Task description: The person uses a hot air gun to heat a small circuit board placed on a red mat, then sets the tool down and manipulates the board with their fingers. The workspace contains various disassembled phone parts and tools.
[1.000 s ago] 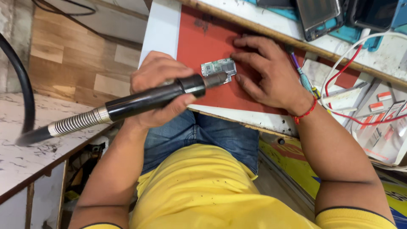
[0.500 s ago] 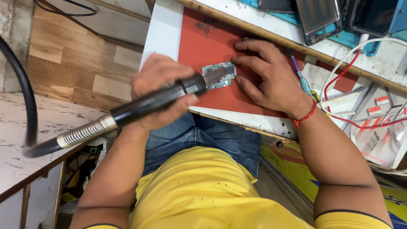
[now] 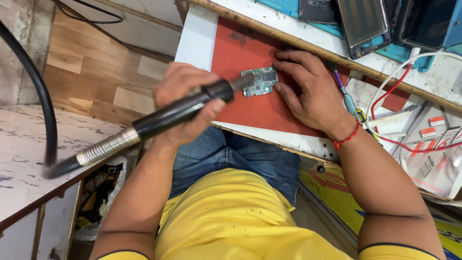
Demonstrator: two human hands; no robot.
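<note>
At a white table topped with one red rectangular work mat, centre of the frame, the left hand grips one black hot-air handpiece with a ribbed metal collar, fingers wrapped around it, nozzle at one small green circuit board. The right hand pins the board's right edge with spread fingers. Work appears under way; the board lies on the mat.

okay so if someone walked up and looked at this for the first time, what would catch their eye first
Probably the long black hot-air wand in the left hand, its nozzle at a small green circuit board. The board lies on a red mat, with the right hand touching its edge. Dismantled phones lie behind.
</note>
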